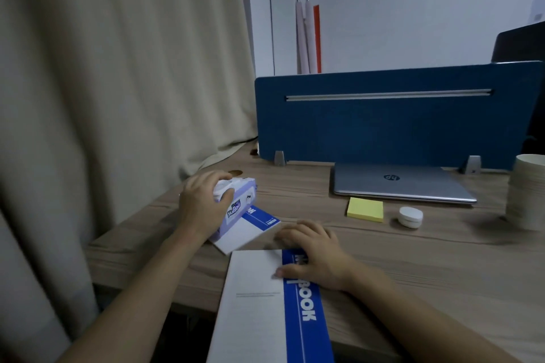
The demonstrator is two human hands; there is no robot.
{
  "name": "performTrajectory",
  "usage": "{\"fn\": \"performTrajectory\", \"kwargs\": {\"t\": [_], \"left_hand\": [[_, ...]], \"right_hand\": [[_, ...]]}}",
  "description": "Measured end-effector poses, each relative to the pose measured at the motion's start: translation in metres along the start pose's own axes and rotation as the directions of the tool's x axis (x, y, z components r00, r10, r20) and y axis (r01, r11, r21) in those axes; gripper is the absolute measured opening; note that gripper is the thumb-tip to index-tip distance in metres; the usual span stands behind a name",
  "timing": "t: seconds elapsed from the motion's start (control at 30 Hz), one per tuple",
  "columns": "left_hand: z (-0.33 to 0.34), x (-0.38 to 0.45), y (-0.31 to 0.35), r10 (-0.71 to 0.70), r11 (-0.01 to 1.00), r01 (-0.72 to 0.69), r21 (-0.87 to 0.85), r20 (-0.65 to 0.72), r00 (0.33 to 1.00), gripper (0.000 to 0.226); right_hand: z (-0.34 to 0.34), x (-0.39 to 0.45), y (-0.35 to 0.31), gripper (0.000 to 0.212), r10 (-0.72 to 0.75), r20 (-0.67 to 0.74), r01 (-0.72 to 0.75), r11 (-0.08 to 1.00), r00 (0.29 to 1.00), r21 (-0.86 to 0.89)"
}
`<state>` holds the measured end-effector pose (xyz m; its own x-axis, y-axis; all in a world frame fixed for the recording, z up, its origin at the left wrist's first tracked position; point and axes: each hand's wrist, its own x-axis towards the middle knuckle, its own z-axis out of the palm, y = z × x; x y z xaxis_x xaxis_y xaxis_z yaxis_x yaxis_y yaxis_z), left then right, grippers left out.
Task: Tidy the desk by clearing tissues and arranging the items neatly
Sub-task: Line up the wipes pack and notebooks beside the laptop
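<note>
My left hand grips a purple and white tissue pack near the desk's left side; the pack rests partly on a small white and blue notebook. My right hand lies flat, fingers spread, on the top end of a large white notebook with a blue band that overhangs the desk's front edge. A yellow sticky-note pad and a small white round case lie to the right, in front of a shut silver laptop.
A blue divider panel stands along the back of the wooden desk. A beige curtain hangs at the left, touching the desk. A pale cylindrical cup sits at the right edge. Pens and a red ruler stick up behind the panel.
</note>
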<state>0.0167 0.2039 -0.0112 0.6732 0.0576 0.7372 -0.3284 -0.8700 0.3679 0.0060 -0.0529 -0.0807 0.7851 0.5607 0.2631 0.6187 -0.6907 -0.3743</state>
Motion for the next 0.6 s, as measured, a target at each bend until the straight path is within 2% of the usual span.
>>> {"fn": "performTrajectory", "kwargs": {"t": [0.1,0.3,0.5,0.6], "left_hand": [[0.000,-0.003,-0.025,-0.171,0.985,0.169,0.047,0.052,0.984,0.033],[0.011,-0.011,-0.054,-0.427,0.878,0.453,-0.154,0.175,0.887,0.063],[0.021,-0.004,-0.071,-0.574,0.781,0.587,-0.212,0.124,0.809,0.089],[0.027,-0.003,-0.072,-0.597,0.732,0.606,-0.313,0.134,0.791,0.084]], "right_hand": [[0.002,0.008,0.008,0.081,0.040,0.029,-0.039,0.999,0.999,-0.030],[-0.012,0.022,0.036,0.081,0.187,-0.012,-0.188,0.982,0.982,-0.037],[-0.020,0.036,0.068,0.058,0.285,-0.133,-0.288,0.958,0.949,-0.003],[-0.022,0.046,0.076,0.050,0.307,-0.153,-0.307,0.951,0.939,0.023]]}}
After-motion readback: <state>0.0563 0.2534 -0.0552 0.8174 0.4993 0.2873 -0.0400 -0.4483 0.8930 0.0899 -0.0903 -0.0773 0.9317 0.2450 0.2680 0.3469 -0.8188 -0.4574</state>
